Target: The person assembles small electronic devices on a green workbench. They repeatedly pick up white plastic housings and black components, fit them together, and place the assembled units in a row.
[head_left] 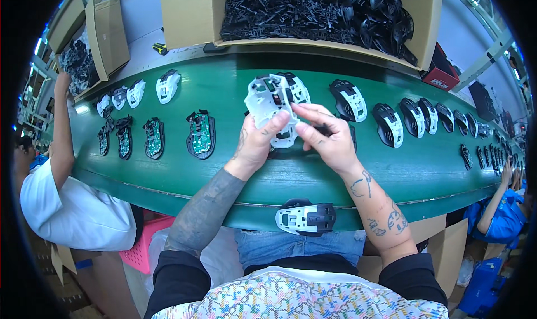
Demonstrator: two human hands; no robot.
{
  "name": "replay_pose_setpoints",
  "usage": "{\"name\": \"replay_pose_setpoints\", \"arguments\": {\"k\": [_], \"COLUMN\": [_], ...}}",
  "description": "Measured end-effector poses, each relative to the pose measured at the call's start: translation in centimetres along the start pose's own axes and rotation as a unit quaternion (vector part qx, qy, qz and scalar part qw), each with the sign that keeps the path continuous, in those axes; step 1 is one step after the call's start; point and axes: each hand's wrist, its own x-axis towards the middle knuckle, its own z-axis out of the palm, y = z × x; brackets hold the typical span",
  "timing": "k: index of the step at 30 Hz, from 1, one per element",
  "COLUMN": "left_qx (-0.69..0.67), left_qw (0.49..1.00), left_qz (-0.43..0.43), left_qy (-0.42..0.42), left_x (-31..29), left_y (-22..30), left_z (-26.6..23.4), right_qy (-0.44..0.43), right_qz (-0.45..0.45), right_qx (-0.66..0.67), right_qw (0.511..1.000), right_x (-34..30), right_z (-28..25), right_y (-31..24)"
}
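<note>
Above the green belt I hold a white plastic mouse shell [260, 103], its hollow inner side facing up. My left hand [255, 143] grips its lower left side, thumb over the edge. The fingers of my right hand [329, 137] pinch its right edge, where small dark parts show. Partly hidden behind the shell lies a black-and-white mouse shell [297, 86]. Another black-and-white mouse shell [306, 217] rests at the belt's near edge, right in front of me. Left of my hands is a mouse base with a green circuit board [201, 134].
The green belt [235, 176] carries several white shells [168, 86] at left and black-and-white shells [348, 100] at right. A large cardboard box [187, 14] of black plastic parts stands behind it. Co-workers sit at left [84, 207] and right [500, 213]. A red box [442, 73] is at back right.
</note>
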Motion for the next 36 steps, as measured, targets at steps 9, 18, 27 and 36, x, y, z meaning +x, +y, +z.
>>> {"name": "replay_pose_setpoints", "arguments": {"k": [9,18,27,36], "left_qx": [0.0,-0.058,-0.135,-0.14], "left_qw": [0.996,0.998,0.99,0.987], "left_qz": [0.07,-0.01,-0.042,-0.073], "left_qy": [0.05,0.006,-0.003,0.008], "left_x": [1.0,1.1,0.9,1.3], "left_y": [0.4,1.0,1.2,0.8], "left_z": [0.2,-1.5,-1.1,-2.1], "right_qy": [0.05,0.072,0.065,0.002], "right_qz": [-0.227,0.145,0.191,0.191], "right_qx": [-0.329,0.209,0.25,0.157], "right_qw": [0.915,0.964,0.947,0.969], "right_x": [0.0,0.7,1.5,1.2], "right_z": [0.6,-0.8,-0.7,-0.8], "right_y": [0.1,-1.2,-0.5,-0.8]}}
